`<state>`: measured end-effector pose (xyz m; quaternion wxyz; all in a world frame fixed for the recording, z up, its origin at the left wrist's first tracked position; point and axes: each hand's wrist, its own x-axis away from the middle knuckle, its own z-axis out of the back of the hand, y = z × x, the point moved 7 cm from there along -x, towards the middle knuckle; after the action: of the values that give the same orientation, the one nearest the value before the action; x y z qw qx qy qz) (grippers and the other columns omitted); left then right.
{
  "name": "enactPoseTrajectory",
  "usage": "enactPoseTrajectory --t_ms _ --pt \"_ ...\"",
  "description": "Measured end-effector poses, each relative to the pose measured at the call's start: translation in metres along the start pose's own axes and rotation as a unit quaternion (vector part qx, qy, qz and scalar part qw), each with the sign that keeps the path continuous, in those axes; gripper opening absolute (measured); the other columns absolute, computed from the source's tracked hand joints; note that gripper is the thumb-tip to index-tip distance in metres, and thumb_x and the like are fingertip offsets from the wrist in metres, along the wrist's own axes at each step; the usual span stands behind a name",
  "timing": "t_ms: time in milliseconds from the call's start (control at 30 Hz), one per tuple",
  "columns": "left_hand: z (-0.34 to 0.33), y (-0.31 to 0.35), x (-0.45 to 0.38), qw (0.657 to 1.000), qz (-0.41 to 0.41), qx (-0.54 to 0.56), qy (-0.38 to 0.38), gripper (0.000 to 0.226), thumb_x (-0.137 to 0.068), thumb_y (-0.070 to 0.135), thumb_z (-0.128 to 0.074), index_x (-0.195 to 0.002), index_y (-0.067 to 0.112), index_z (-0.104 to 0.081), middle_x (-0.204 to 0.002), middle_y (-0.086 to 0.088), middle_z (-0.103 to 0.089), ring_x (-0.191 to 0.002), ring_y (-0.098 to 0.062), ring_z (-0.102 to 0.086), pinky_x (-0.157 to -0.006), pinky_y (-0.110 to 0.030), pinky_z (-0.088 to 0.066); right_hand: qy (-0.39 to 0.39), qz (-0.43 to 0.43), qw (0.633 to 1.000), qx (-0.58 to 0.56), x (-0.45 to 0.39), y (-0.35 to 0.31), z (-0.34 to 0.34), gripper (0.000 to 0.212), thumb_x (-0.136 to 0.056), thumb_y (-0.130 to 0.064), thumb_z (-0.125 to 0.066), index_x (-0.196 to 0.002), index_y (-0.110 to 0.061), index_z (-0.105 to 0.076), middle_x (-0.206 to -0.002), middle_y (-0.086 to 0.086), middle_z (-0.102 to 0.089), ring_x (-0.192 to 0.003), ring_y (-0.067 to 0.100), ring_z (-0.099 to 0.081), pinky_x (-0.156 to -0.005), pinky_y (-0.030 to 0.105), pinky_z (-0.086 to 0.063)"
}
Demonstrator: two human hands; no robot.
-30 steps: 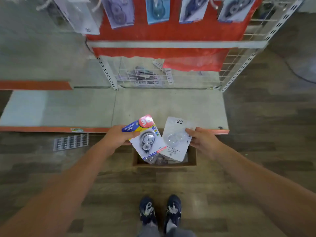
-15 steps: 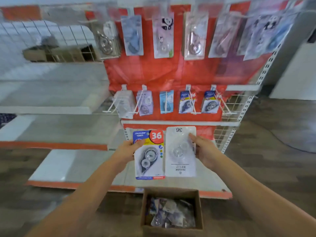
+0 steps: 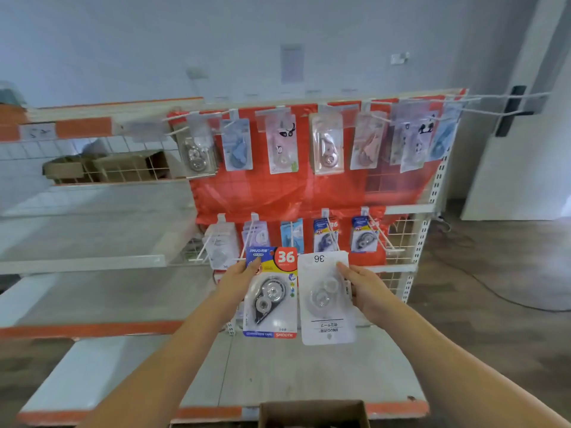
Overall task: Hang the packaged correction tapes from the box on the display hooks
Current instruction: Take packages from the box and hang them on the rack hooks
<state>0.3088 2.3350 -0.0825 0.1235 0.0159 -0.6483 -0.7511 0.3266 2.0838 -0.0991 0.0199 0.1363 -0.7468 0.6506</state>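
Colourful "36" tape pack (image 3: 270, 293) pinched at top corner by left hand (image 3: 236, 281); white pack (image 3: 327, 299), back facing camera, gripped at edge by right hand (image 3: 367, 287); packs side by side; lower hooks (image 3: 381, 234) just above hands; box (image 3: 313, 413) below

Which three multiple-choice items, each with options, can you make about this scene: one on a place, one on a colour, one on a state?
1. Where is the cardboard box?
A. on the top shelf
B. on the floor below the hands
C. in the left hand

2. What colour is the backing sheet behind the hooks?
A. red
B. green
C. black

3. What does the right hand do?
A. hangs empty
B. presses the shelf
C. holds a white package

Answers: 1 B, its rim shows at the bottom edge; 2 A, red shows between the hung packs; 3 C, its fingers grip the package's side, while the left hand holds the colourful package.
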Motion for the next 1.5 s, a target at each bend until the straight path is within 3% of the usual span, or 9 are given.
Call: enactPoseTrajectory --t_ms 200,400,567,667,867,967,1133,1233,1500 --pt "-0.051 0.001 -0.017 0.998 -0.002 -0.022 -0.064 0.022 -0.095 0.038 -0.054 -0.097 0.021 -0.068 -0.102 -0.006 -0.073 -0.098 -0.025 -0.068 -0.096 -0.049 -0.049 0.076 -0.005 0.997 -0.032 0.001 0.007 0.055 0.029 -0.095 -0.033 -0.054 -0.108 -0.01 -0.066 -0.104 0.008 -0.072 -0.1 0.03 -0.066 -0.087 0.041 -0.052" --pt "-0.141 -0.006 -0.027 0.991 0.002 -0.023 -0.132 0.018 -0.098 0.031 -0.051 -0.096 0.021 -0.066 -0.103 -0.008 -0.072 -0.098 -0.027 -0.067 -0.092 -0.044 -0.052 0.164 -0.036 0.984 -0.057 0.007 0.031 0.15 0.046 -0.085 -0.046 -0.064 -0.11 -0.006 -0.067 -0.107 0.014 -0.071 -0.102 0.035 -0.065 -0.099 0.055 -0.046" --pt "-0.224 -0.023 -0.038 0.987 0.042 -0.013 -0.152 0.018 -0.096 0.034 -0.054 -0.099 0.022 -0.068 -0.103 -0.004 -0.073 -0.1 -0.025 -0.067 -0.096 -0.049 -0.049 0.197 -0.054 0.974 -0.098 -0.004 0.039 0.217 0.038 -0.093 -0.033 -0.058 -0.11 0.001 -0.063 -0.1 0.017 -0.069 -0.08 0.031 -0.068 -0.072 0.041 -0.056" --pt "-0.267 -0.031 -0.05 0.99 0.055 -0.013 -0.132 0.015 -0.097 0.028 -0.054 -0.094 0.02 -0.066 -0.103 -0.008 -0.072 -0.101 -0.028 -0.065 -0.096 -0.047 -0.049 0.188 -0.065 0.973 -0.114 -0.02 0.042 0.254 0.033 -0.094 -0.03 -0.057 -0.106 0.0 -0.063 -0.099 0.019 -0.07 -0.075 0.031 -0.07 -0.064 0.039 -0.057" --pt "-0.315 -0.057 -0.093 0.994 0.09 -0.002 -0.055 0.018 -0.096 0.028 -0.055 -0.103 0.014 -0.066 -0.107 -0.011 -0.069 -0.103 -0.031 -0.063 -0.099 -0.049 -0.046 0.171 -0.106 0.977 -0.077 -0.058 0.044 0.311 0.04 -0.093 -0.032 -0.057 -0.114 0.002 -0.061 -0.112 0.023 -0.067 -0.102 0.042 -0.064 -0.091 0.056 -0.05" --pt "-0.322 -0.072 -0.116 0.992 0.12 0.008 -0.021 0.022 -0.094 0.033 -0.057 -0.101 0.015 -0.067 -0.106 -0.012 -0.07 -0.101 -0.032 -0.064 -0.098 -0.053 -0.046 0.156 -0.122 0.978 -0.071 -0.075 0.049 0.324 0.043 -0.093 -0.033 -0.058 -0.118 0.003 -0.059 -0.116 0.023 -0.065 -0.105 0.042 -0.063 -0.093 0.057 -0.049" --pt "-0.335 -0.061 -0.136 0.993 0.12 -0.011 -0.003 0.027 -0.096 0.032 -0.053 -0.109 0.011 -0.063 -0.106 -0.007 -0.066 -0.101 -0.027 -0.061 -0.095 -0.041 -0.047 0.164 -0.15 0.974 -0.047 -0.095 0.063 0.331 0.036 -0.096 -0.033 -0.053 -0.111 -0.002 -0.062 -0.111 0.018 -0.068 -0.104 0.037 -0.064 -0.094 0.053 -0.049" --pt "-0.342 -0.065 -0.148 0.993 0.11 -0.026 -0.015 0.03 -0.095 0.035 -0.055 -0.112 0.013 -0.065 -0.109 -0.009 -0.069 -0.103 -0.029 -0.063 -0.097 -0.049 -0.048 0.177 -0.162 0.97 -0.048 -0.101 0.074 0.335 0.035 -0.096 -0.032 -0.053 -0.111 -0.002 -0.062 -0.112 0.017 -0.067 -0.105 0.036 -0.063 -0.097 0.053 -0.048" --pt "-0.351 -0.071 -0.159 0.999 0.053 -0.001 -0.01 0.016 -0.098 0.021 -0.05 -0.108 0.016 -0.062 -0.096 0.002 -0.061 -0.083 -0.009 -0.056 -0.073 -0.022 -0.042 0.185 -0.201 0.96 -0.056 -0.111 0.095 0.33 0.042 -0.092 -0.036 -0.057 -0.118 -0.003 -0.06 -0.118 0.018 -0.065 -0.107 0.037 -0.063 -0.095 0.055 -0.048"
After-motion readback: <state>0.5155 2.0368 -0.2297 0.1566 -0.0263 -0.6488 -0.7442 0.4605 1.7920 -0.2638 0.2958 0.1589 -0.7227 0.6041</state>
